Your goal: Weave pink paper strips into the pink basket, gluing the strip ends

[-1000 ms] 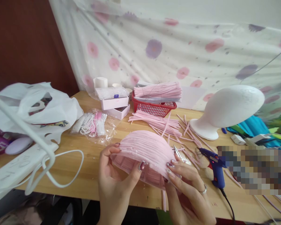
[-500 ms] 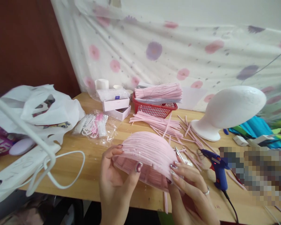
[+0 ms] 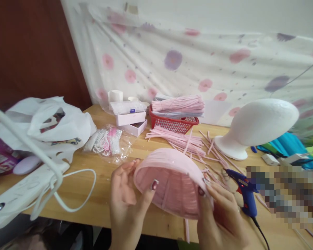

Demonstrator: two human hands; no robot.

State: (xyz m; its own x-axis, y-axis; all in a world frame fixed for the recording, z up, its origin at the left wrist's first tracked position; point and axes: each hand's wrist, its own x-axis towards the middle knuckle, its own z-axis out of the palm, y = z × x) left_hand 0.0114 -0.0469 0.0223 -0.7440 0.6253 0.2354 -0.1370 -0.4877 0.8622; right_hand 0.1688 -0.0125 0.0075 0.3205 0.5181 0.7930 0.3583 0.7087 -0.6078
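Between my two hands is a pink dome-shaped cap [image 3: 169, 163] built from rows of fuzzy pipe cleaners, tilted so that its hollow inside and ribs face me. My left hand [image 3: 129, 198] grips its left rim, thumb at the inner edge and fingers behind the outside. On the right rim, my right hand [image 3: 219, 208] is closed with its thumb inside and fingers over the outer side. Loose pink pipe cleaners [image 3: 179, 140] lie on the table just behind the cap. One pink strip [image 3: 187, 231] sticks out below it near the table's front edge.
A blue glue gun [image 3: 243, 189] with a lit red light rests to the right. Behind it stands a white foam head [image 3: 263, 121]. A red basket [image 3: 174, 125] of pipe cleaners, white boxes [image 3: 131, 119], bagged beads [image 3: 109, 140] and a power strip [image 3: 23, 191] are around.
The cap has been tipped back, showing more of its hollow inside and less of its ribbed outside. My right hand has shifted slightly right along with the rim.
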